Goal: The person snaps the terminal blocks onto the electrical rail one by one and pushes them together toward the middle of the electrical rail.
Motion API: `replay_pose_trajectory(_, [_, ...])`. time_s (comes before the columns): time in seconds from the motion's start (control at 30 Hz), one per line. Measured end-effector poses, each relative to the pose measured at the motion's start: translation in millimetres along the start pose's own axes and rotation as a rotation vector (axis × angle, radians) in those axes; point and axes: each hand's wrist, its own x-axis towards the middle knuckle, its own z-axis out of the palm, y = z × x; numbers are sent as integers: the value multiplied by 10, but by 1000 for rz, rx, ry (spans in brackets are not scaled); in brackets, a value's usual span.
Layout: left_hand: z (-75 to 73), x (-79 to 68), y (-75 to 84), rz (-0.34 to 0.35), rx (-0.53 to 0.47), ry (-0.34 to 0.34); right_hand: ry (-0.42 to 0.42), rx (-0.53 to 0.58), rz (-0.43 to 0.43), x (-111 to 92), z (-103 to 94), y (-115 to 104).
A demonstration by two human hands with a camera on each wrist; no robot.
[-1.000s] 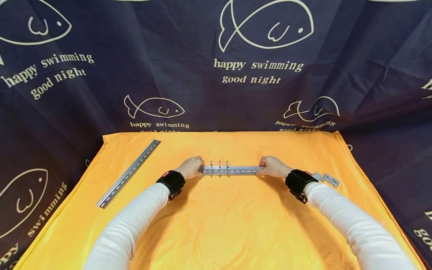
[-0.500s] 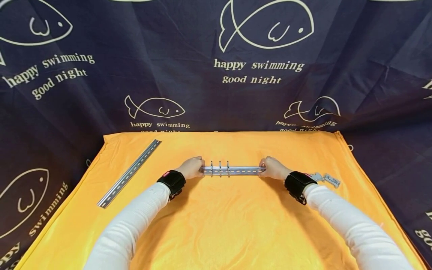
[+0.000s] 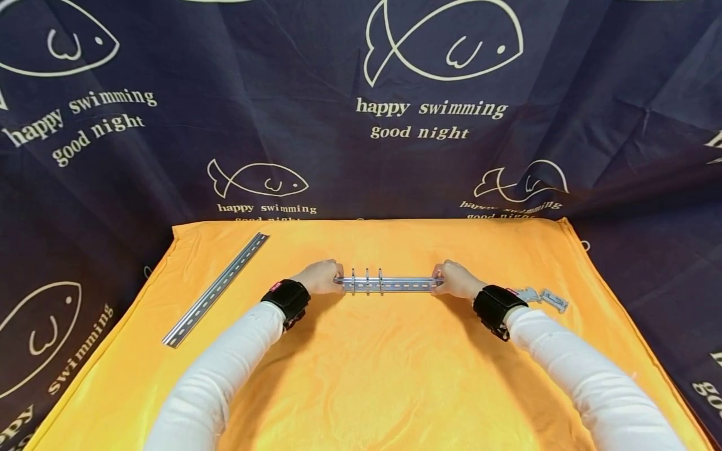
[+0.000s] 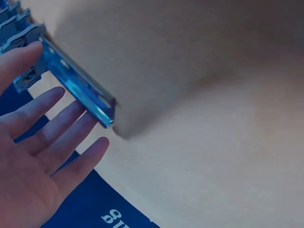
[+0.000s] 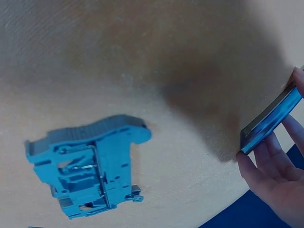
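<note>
A slotted metal DIN rail (image 3: 408, 285) lies crosswise in front of the person in the head view. Three thin terminal blocks (image 3: 367, 282) stand across its left half. The left hand (image 3: 321, 277) holds the rail's left end. In the left wrist view its thumb lies close to the nearest block (image 4: 23, 40), and its fingers are on the rail's other side. At the opposite end the right hand (image 3: 457, 279) pinches the rail between thumb and fingers. The right wrist view shows that end of the rail (image 5: 268, 123) between the fingers.
A longer slotted rail (image 3: 215, 289) lies slanted on the orange cloth (image 3: 383, 376) at the left. Loose grey-blue terminal blocks (image 3: 554, 300) lie beyond the right wrist; one block (image 5: 102, 166) is large in the right wrist view. A dark printed curtain (image 3: 316, 94) hangs behind.
Both hands keep hold of the rail's ends. The left wrist has risen slightly, and the right wrist has shifted a little to the left. The blocks stay in place on the rail.
</note>
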Motion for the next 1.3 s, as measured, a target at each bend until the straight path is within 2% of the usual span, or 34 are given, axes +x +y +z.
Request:
replay_pose_trajectory(0.1, [-42,10,30,-23,-5,25,-13,-10,11,9,-6,0])
replay_pose_trajectory(0.27, [-116,30,107,-61,-2,133,-17,5,10,5,-22,-7])
replay_pose_trajectory(0.43, [-166,78,196,-25,-19,189,3,-8,-12,3,-10,9])
replay_pose_trajectory(0.7, [-146,167,344,36,-63,187,0,-11,4,24,8,41])
replay_pose_trajectory(1.07, [-112,233,522,78,-112,131,14,-3,4,19,24,42])
replay_pose_trajectory(1.2, [-85,284,539,80,-147,94,18,-2,1,15,23,39])
replay_pose_trajectory(1.23, [-21,342,485,100,-145,105,19,-1,3,11,22,36])
replay_pose_trajectory(1.3, [2,363,484,93,-143,88,17,0,8,6,19,30])
